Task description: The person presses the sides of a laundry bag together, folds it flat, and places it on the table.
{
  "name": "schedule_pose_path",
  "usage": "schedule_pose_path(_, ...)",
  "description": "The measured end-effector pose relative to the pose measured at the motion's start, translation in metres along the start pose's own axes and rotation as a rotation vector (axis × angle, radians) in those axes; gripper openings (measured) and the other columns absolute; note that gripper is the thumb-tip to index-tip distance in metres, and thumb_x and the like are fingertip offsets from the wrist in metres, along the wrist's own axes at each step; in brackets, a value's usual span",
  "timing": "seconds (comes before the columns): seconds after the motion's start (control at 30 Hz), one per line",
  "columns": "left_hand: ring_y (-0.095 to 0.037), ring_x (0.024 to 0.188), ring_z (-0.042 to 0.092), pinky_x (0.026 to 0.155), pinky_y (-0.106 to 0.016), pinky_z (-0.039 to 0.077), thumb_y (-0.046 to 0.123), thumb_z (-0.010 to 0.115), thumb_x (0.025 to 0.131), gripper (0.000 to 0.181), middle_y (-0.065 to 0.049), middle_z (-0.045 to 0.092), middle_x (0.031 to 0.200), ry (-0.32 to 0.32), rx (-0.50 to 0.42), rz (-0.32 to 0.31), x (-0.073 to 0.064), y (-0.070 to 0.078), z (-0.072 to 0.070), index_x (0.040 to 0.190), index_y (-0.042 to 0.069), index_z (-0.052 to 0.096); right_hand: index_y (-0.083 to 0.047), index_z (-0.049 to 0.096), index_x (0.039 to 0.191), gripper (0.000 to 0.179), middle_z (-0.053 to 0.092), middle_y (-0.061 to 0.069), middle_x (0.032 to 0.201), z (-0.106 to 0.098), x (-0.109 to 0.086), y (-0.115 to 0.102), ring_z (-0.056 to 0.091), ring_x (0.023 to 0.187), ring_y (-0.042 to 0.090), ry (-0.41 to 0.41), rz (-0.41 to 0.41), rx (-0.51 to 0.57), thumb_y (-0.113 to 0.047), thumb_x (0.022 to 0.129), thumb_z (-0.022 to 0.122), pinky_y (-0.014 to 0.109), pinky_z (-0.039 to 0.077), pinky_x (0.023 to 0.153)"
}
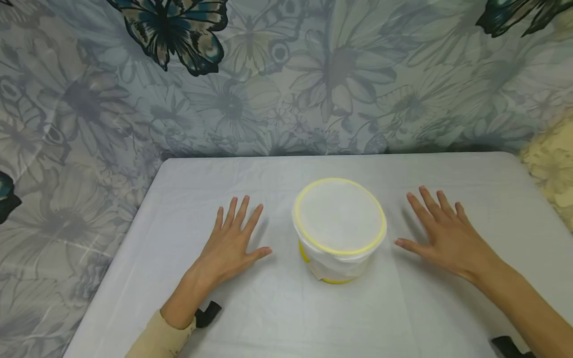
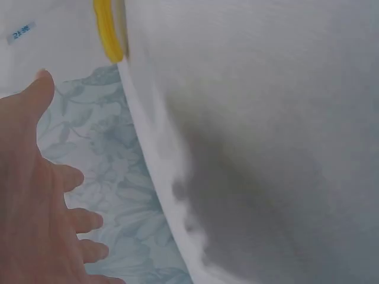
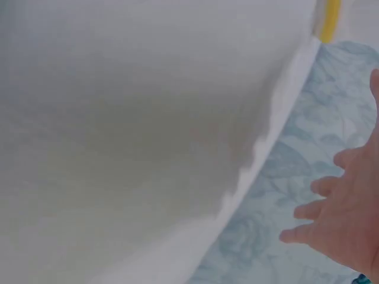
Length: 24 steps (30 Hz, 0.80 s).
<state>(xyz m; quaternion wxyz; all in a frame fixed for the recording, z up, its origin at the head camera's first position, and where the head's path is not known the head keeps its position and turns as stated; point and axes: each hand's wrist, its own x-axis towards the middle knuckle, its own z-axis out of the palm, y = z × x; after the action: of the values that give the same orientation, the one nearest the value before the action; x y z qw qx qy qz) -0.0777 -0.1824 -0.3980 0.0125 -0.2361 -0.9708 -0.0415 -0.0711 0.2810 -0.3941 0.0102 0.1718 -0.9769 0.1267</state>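
Observation:
A drum-shaped white container (image 1: pixel 340 216) with yellow edging round its top and base stands upright on the table, between the two hands. My left hand (image 1: pixel 230 246) hovers to its left, fingers spread and straight, holding nothing. On the other side, my right hand (image 1: pixel 447 238) is likewise spread, its thumb pointing toward the container, with a gap between them. In the left wrist view, the container's yellow trim (image 2: pixel 108 32) and a small label with blue print (image 2: pixel 21 33) show beyond the thumb. The right wrist view catches only a strip of yellow trim (image 3: pixel 330 22).
A white cloth covers the table (image 1: pixel 268 318). Behind it hangs a grey floral backdrop (image 1: pixel 233 104) with a large dark butterfly print (image 1: pixel 167 30). Pale yellow ruffled fabric (image 1: pixel 552 164) lies at the right edge. Black wrist-camera pieces (image 1: pixel 208 314) sit near both wrists.

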Motion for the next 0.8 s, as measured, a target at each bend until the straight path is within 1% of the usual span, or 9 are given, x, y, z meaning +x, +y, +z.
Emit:
schedule_pose_path(0.13, -0.034, 0.151, -0.011, 0.119, -0.059, 0.007, 0.075, 0.044, 0.091, 0.096, -0.013, -0.006, 0.166, 0.015, 0.001, 0.029, 0.001, 0.004, -0.007, 0.161, 0.022, 0.007, -0.015, 0.008, 0.161, 0.103, -0.004, 0.012, 0.166, -0.014, -0.003, -0.006, -0.005, 0.148, 0.046, 0.008, -0.006, 0.006, -0.057, 0.088, 0.067, 0.062, -0.009, 0.116)
schedule_pose_path(0.17, -0.034, 0.151, -0.011, 0.120, -0.058, 0.008, 0.075, 0.045, 0.091, 0.096, -0.013, -0.007, 0.166, 0.013, 0.003, 0.029, 0.001, 0.005, -0.009, 0.161, 0.022, 0.006, -0.016, 0.008, 0.161, 0.103, -0.004, 0.009, 0.166, -0.017, -0.004, -0.008, -0.006, 0.149, 0.043, 0.012, -0.009, 0.009, -0.057, 0.088, 0.067, 0.061, -0.010, 0.117)
schedule_pose_path(0.27, -0.034, 0.151, -0.010, 0.120, -0.056, 0.010, 0.074, 0.048, 0.090, 0.098, -0.013, -0.006, 0.166, 0.013, 0.006, 0.020, 0.000, 0.008, -0.015, 0.161, 0.022, 0.004, -0.017, 0.008, 0.162, 0.103, -0.003, 0.008, 0.167, -0.025, -0.005, -0.012, -0.008, 0.150, 0.038, 0.027, -0.027, 0.015, -0.054, 0.087, 0.069, 0.059, -0.009, 0.118)
schedule_pose_path(0.37, -0.034, 0.151, -0.007, 0.120, -0.055, 0.011, 0.074, 0.048, 0.090, 0.099, -0.013, -0.005, 0.166, 0.026, 0.007, 0.026, 0.000, 0.010, -0.019, 0.161, 0.020, 0.005, -0.016, 0.007, 0.161, 0.104, -0.001, 0.011, 0.167, -0.030, -0.005, -0.016, -0.007, 0.150, 0.040, 0.024, -0.043, 0.023, -0.053, 0.087, 0.070, 0.058, -0.008, 0.118)
schedule_pose_path(0.5, -0.033, 0.152, -0.001, 0.121, -0.053, 0.013, 0.074, 0.045, 0.091, 0.099, -0.017, 0.004, 0.166, 0.076, 0.003, 0.084, 0.001, 0.011, -0.023, 0.161, 0.015, 0.008, -0.016, 0.006, 0.161, 0.106, 0.001, 0.015, 0.166, -0.037, -0.006, -0.021, -0.004, 0.149, 0.045, -0.001, -0.038, 0.048, -0.051, 0.087, 0.072, 0.057, -0.006, 0.119)
schedule_pose_path(0.57, -0.032, 0.152, 0.001, 0.121, -0.052, 0.013, 0.074, 0.045, 0.091, 0.099, -0.017, 0.006, 0.165, 0.103, -0.001, 0.114, 0.001, 0.011, -0.024, 0.161, 0.013, 0.009, -0.017, 0.005, 0.162, 0.106, 0.004, 0.015, 0.166, -0.041, -0.006, -0.024, -0.001, 0.149, 0.046, -0.010, -0.030, 0.063, -0.050, 0.086, 0.072, 0.057, -0.003, 0.119)
schedule_pose_path(0.63, -0.031, 0.152, 0.001, 0.121, -0.051, 0.014, 0.073, 0.045, 0.091, 0.099, -0.016, 0.007, 0.165, 0.124, -0.008, 0.137, 0.001, 0.011, -0.026, 0.161, 0.013, 0.010, -0.020, 0.004, 0.162, 0.107, 0.007, 0.013, 0.166, -0.046, -0.006, -0.027, 0.003, 0.150, 0.044, -0.014, -0.020, 0.084, -0.049, 0.086, 0.073, 0.061, 0.004, 0.118)
schedule_pose_path(0.73, -0.031, 0.152, 0.004, 0.120, -0.051, 0.017, 0.072, 0.046, 0.092, 0.097, -0.015, 0.007, 0.165, 0.147, -0.024, 0.164, 0.003, 0.012, -0.029, 0.161, 0.014, 0.010, -0.025, 0.005, 0.162, 0.107, 0.010, 0.007, 0.167, -0.051, -0.006, -0.032, 0.006, 0.151, 0.038, -0.011, -0.014, 0.123, -0.047, 0.085, 0.076, 0.070, 0.018, 0.110)
schedule_pose_path(0.8, -0.030, 0.152, 0.005, 0.120, -0.050, 0.020, 0.070, 0.048, 0.092, 0.096, -0.013, 0.008, 0.166, 0.154, -0.039, 0.176, 0.003, 0.013, -0.031, 0.161, 0.014, 0.010, -0.028, 0.005, 0.161, 0.107, 0.009, 0.002, 0.167, -0.054, -0.006, -0.035, 0.005, 0.152, 0.033, -0.008, -0.019, 0.157, -0.045, 0.084, 0.077, 0.074, 0.024, 0.103)
